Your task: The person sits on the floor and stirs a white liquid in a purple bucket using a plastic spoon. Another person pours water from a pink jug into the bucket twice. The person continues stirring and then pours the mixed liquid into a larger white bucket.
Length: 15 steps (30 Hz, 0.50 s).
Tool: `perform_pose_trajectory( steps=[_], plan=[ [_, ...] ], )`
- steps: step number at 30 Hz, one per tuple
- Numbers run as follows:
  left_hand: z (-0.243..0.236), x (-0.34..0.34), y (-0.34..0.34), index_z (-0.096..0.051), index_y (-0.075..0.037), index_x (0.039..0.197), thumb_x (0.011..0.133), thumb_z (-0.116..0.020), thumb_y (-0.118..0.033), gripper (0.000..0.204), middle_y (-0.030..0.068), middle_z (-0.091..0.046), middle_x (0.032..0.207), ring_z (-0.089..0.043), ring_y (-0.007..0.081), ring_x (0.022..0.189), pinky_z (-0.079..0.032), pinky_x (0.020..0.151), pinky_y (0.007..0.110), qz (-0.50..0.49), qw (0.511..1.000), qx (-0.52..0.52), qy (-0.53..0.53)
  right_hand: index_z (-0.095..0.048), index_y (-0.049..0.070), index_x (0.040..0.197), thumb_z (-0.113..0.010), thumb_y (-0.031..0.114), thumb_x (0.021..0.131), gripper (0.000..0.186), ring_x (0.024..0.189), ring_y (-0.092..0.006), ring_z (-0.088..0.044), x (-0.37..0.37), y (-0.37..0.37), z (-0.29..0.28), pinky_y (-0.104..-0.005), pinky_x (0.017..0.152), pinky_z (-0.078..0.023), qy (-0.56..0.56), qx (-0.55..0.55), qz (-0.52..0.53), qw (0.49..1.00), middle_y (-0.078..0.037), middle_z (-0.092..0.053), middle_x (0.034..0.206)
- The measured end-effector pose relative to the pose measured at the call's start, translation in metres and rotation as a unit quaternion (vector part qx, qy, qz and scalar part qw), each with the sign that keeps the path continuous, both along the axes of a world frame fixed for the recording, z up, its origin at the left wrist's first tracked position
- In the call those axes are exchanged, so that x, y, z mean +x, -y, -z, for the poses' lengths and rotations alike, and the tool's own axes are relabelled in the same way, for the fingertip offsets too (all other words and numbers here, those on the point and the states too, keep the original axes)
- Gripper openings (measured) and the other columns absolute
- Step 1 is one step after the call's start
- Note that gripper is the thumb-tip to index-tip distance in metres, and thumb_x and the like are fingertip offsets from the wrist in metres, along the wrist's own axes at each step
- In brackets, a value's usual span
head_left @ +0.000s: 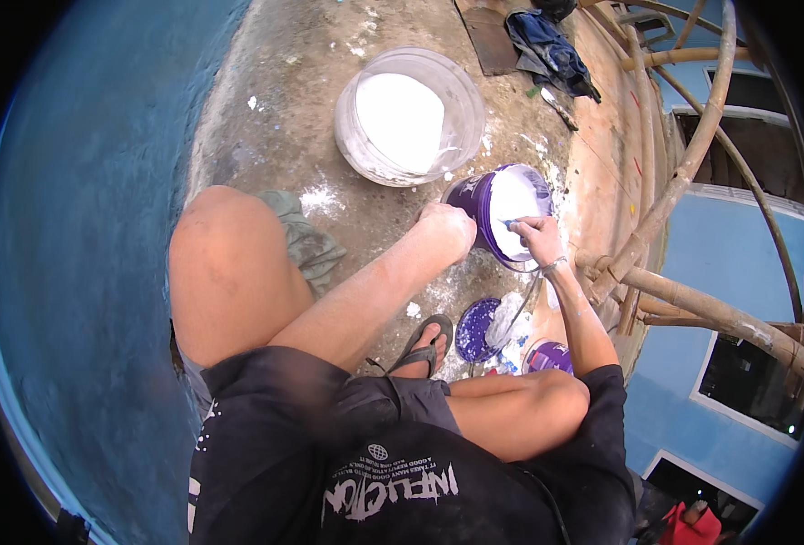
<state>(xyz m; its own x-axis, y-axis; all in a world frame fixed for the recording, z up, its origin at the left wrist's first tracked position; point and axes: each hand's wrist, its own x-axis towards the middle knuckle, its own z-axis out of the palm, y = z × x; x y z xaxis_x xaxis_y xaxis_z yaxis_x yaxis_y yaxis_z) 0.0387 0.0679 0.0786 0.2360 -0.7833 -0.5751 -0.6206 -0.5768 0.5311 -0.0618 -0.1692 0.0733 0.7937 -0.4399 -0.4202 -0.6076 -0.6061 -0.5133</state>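
A purple bucket leans on its side with its mouth toward the right, and thick white paste fills its opening. My left hand is closed against the bucket's lower end; its fingertips are mostly hidden. At the mouth, my right hand pinches a small blue object over the white paste; its kind is too small to make out. Just beyond stands a wide translucent tub holding white powder or paste.
A paint-spattered purple lid, a whitish crumpled bag and another purple container lie near my sandalled foot. A grey-green cloth is by my knee. Bamboo poles rise at right; a blue wall runs along the left.
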Motion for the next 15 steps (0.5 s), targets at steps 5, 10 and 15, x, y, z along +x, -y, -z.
perform_pose_trajectory(
  steps=[5,10,15],
  plan=[
    [-0.003,-0.001,-0.003,-0.071,-0.009,0.120,0.087,-0.068,-0.017,0.035,0.0095,-0.070,0.124,-0.068,0.0246,0.114,-0.058,0.090,0.043,-0.005,1.000,-0.017,0.008,-0.074,0.000,0.083,-0.067,0.016,0.084,0.017,0.047,-0.0035,-0.038,-0.035,0.014,-0.034,-0.0225,0.044,-0.024,0.046,0.115,0.142,0.982,0.005,-0.053,0.058],
    [-0.003,0.004,-0.004,-0.072,-0.009,0.119,0.084,-0.069,-0.015,0.036,0.0110,-0.070,0.124,-0.067,0.0247,0.115,-0.055,0.095,0.039,0.002,1.000,-0.018,-0.005,-0.074,-0.001,0.087,-0.067,0.015,0.087,0.016,0.048,-0.0018,-0.036,-0.082,0.020,-0.076,-0.0206,0.044,-0.021,0.088,0.114,0.176,0.974,0.008,-0.048,0.061],
    [-0.002,0.005,-0.004,-0.073,-0.009,0.117,0.083,-0.069,-0.014,0.034,0.0099,-0.071,0.122,-0.068,0.0242,0.113,-0.056,0.092,0.039,0.008,1.000,0.021,0.021,-0.075,-0.003,0.093,-0.069,0.013,0.089,0.018,0.054,-0.0019,-0.040,-0.108,0.019,-0.098,-0.0198,0.049,-0.027,0.149,0.040,0.144,0.977,0.007,-0.052,0.065]
  ],
)
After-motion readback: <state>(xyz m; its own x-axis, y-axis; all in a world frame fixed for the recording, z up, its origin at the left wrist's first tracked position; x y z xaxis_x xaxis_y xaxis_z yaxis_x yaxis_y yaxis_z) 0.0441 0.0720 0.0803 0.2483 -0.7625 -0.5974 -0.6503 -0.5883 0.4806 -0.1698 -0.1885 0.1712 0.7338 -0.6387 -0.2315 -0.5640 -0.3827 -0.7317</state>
